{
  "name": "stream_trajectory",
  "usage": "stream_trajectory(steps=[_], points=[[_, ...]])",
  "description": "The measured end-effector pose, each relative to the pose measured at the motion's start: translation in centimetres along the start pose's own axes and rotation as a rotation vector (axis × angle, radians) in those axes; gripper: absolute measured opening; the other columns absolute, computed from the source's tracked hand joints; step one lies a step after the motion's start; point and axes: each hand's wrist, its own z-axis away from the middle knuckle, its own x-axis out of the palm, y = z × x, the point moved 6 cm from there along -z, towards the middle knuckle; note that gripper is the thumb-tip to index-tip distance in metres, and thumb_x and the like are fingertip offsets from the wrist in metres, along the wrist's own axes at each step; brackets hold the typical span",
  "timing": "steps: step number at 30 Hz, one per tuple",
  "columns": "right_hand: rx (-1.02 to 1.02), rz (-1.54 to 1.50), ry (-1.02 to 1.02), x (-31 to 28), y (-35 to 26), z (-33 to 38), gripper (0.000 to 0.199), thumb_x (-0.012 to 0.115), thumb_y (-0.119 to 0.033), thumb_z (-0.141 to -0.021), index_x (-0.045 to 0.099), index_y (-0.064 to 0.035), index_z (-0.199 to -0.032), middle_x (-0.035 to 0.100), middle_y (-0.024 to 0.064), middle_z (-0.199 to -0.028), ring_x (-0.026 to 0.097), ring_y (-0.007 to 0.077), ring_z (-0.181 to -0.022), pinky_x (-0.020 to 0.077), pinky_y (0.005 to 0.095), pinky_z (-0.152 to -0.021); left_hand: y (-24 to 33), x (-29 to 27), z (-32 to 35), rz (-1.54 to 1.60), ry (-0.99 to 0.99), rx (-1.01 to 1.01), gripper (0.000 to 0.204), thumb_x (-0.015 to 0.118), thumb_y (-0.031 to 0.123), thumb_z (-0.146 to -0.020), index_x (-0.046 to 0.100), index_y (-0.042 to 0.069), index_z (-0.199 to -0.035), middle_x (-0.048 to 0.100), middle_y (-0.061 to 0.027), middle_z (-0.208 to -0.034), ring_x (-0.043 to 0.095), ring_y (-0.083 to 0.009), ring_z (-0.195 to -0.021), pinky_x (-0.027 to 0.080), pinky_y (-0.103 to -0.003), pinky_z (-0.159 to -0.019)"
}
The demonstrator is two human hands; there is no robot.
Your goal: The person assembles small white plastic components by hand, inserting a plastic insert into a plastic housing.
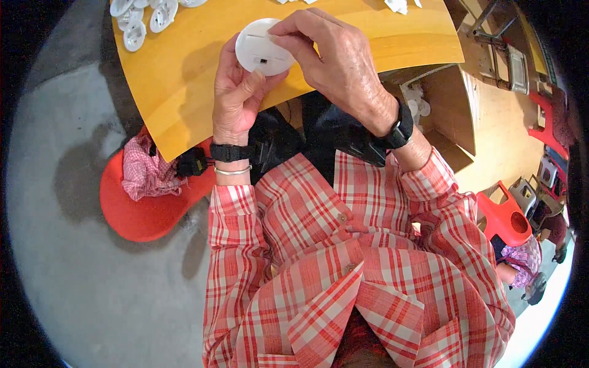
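A round white plastic disc point(261, 52) with a small dark slot near its lower middle is held over the edge of a yellow wooden table point(184, 80). My left hand point(236, 98) grips the disc from below and the left, thumb against its lower edge. My right hand point(337, 58) comes over from the right, its fingertips pressed on the disc's upper right rim. Both wrists carry black bands, and the left also has a thin metal bangle. Red and white checked sleeves cover my forearms.
Several white plastic parts point(144, 15) lie at the table's far left corner. A red plastic stool point(147, 208) with a checked cloth point(144, 172) stands at my left on the grey floor. An open cardboard box point(448, 104) of white parts sits at my right. Another person point(521, 264) sits far right.
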Motion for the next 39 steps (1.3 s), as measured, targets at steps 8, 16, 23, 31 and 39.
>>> stream_trajectory(steps=[8,16,23,31,39], points=[[0.004,-0.187,-0.039,-1.3,-1.4,-0.9,0.009,0.061,-0.003,-0.08,0.058,0.0024,-0.087,0.057,0.0182,-0.079,0.058,0.0341,-0.07,0.0471,0.0359,-0.06,-0.1,-0.3,0.1,0.013,-0.009,0.004,0.056,0.068,0.012,-0.08,0.037,0.01,-0.127,0.046,-0.0071,-0.125,0.049,-0.0252,-0.115,0.049,-0.045,-0.091],[0.019,-0.161,-0.028,-1.0,-1.1,-0.2,0.014,0.064,-0.006,-0.079,0.059,0.0012,-0.091,0.054,0.0167,-0.076,0.055,0.0323,-0.067,0.0448,0.0363,-0.057,0.0,-0.2,0.0,-0.005,-0.008,0.009,0.056,0.069,0.011,-0.079,0.037,0.011,-0.126,0.047,-0.0074,-0.123,0.051,-0.0253,-0.113,0.049,-0.045,-0.09],[-0.187,0.141,0.133,0.1,-0.7,1.3,0.017,0.063,-0.011,-0.081,0.064,-0.0085,-0.097,0.058,0.0093,-0.081,0.06,0.0275,-0.072,0.0487,0.0334,-0.062,0.3,0.2,0.0,0.015,0.013,0.035,0.057,0.068,0.002,-0.076,0.038,0.012,-0.124,0.047,-0.0079,-0.123,0.047,-0.0262,-0.117,0.047,-0.047,-0.093],[0.106,-0.224,0.04,1.2,1.5,0.9,0.029,0.065,-0.009,-0.075,0.058,-0.0089,-0.103,0.057,0.0147,-0.083,0.058,0.0315,-0.071,0.0482,0.0386,-0.062,0.4,0.4,-0.1,0.016,0.001,0.03,0.057,0.065,0.0,-0.077,0.036,0.011,-0.125,0.047,-0.0116,-0.124,0.048,-0.0272,-0.115,0.047,-0.047,-0.094],[0.023,-0.177,0.041,-0.3,0.9,-0.7,0.023,0.067,-0.013,-0.075,0.06,-0.0034,-0.095,0.058,0.0143,-0.078,0.059,0.0297,-0.068,0.0482,0.0365,-0.061,3.9,2.7,-0.4,-0.269,0.053,0.019,0.041,0.05,0.022,-0.093,0.034,0.007,-0.127,0.053,-0.015,-0.116,0.058,-0.0268,-0.102,0.053,-0.041,-0.082]])
